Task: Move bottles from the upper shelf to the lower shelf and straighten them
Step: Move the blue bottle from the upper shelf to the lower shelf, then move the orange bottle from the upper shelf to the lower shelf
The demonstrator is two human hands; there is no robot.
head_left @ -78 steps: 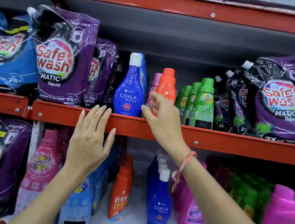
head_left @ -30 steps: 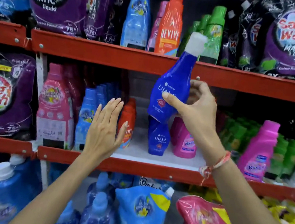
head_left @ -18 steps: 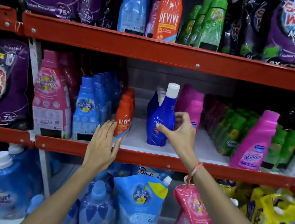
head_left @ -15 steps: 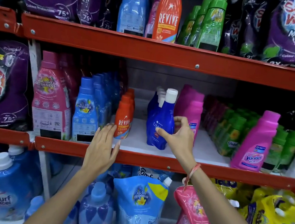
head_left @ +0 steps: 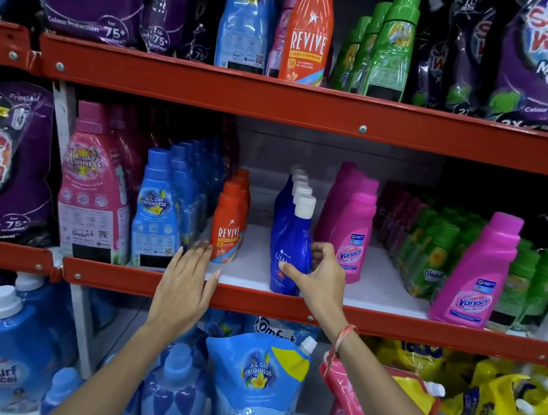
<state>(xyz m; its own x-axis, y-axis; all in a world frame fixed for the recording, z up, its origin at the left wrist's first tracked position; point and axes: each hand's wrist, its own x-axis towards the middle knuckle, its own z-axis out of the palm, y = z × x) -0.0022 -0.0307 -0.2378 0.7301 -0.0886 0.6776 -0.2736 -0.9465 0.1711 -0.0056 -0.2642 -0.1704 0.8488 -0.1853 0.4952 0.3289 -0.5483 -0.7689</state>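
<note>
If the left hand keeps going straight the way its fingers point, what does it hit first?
Probably the front orange Revive bottle. The left hand lies flat over the lower shelf's red edge, fingertips up and inward just left of that bottle's base. The light blue bottle stands close; depth is unclear.

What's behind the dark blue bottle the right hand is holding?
Behind the dark blue bottle held by the right hand stands a row of matching bottles; mostly their white caps show, their bodies largely covered.

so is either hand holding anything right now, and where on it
The right hand grips the front blue Ujala bottle around its lower body, thumb on the label. The left hand holds nothing.
</note>
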